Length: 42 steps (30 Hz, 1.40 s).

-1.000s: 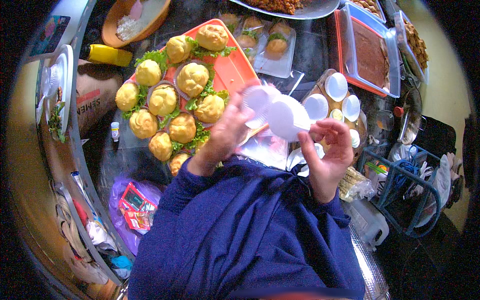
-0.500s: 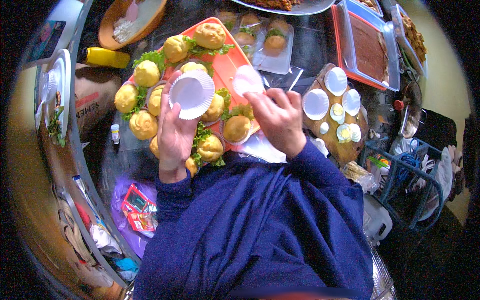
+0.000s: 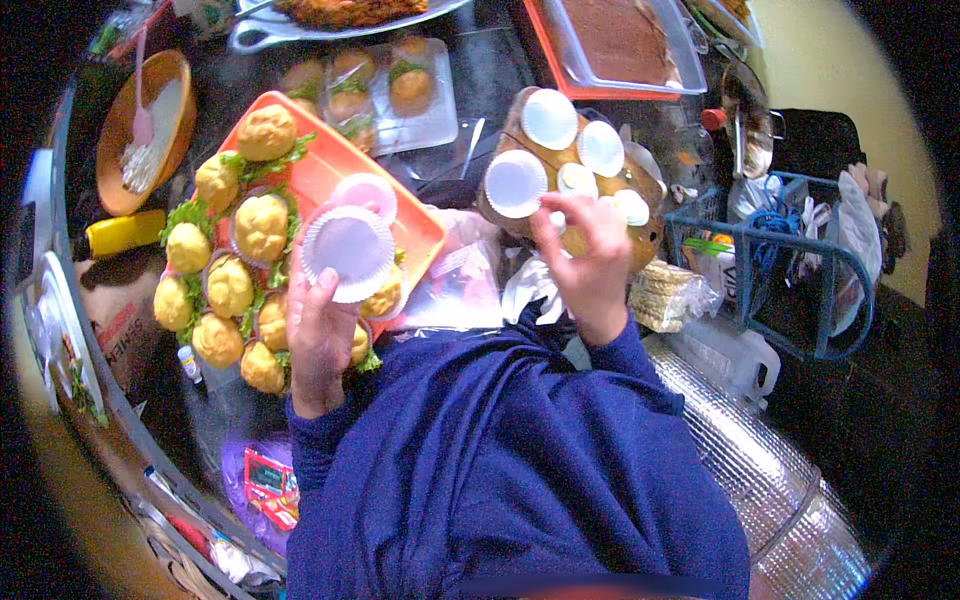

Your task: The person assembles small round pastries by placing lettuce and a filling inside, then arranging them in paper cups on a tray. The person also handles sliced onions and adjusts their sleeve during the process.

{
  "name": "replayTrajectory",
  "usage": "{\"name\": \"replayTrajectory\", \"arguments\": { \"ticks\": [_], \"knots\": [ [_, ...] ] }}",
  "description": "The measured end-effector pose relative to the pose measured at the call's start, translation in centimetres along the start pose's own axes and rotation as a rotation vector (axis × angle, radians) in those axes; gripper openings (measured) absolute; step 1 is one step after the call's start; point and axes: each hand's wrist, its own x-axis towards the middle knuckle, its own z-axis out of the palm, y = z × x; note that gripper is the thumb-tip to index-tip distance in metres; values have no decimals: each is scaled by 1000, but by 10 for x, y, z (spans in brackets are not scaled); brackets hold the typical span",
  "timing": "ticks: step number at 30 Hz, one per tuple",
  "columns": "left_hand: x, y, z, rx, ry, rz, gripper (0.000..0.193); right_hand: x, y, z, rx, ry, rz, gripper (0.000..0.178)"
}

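A bowl (image 3: 118, 130) is holding a pink spoon (image 3: 142, 125), and a yellow bottle (image 3: 125, 234) is lying near it. A purple bag (image 3: 235, 472) is holding red packets (image 3: 275, 500). At the right, a basket (image 3: 866, 297) is holding blue cord (image 3: 768, 235), while silver foil (image 3: 765, 480) is stretching below.

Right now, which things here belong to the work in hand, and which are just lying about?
In use, it seems:
white paper cup, in the left hand
orange tray
golden buns on it
wooden board, by the right hand
more paper cups on the board

Probably just lying about:
yellow container
blue basket
purple bag
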Motion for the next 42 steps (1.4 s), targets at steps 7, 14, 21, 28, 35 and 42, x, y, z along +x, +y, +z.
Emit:
{"name": "replayTrajectory", "arguments": {
  "ticks": [7, 14, 21, 28, 35, 42],
  "knots": [
    [9, -19, 29, -15, -129, -127, 62, 2, 59, -25, -77, 62, 231, 15],
    [0, -17, 30, 25, -160, -219, 56, 49, 20, 0, 272, -101, 67, 18],
    [-21, 5, 10, 76, -103, -104, 52, 130, -53, 91, 544, -374, -191, 33],
    [-43, 24, -15, 297, -1, 17, 48, 175, -98, 189, 361, -486, -475, 64],
    [-43, 32, -30, 308, 35, 69, 45, 188, -101, 198, 222, -731, -427, 68],
    [-42, 35, -26, 327, 22, 54, 44, 186, -102, 203, 229, -739, -398, 69]
  ]
}}
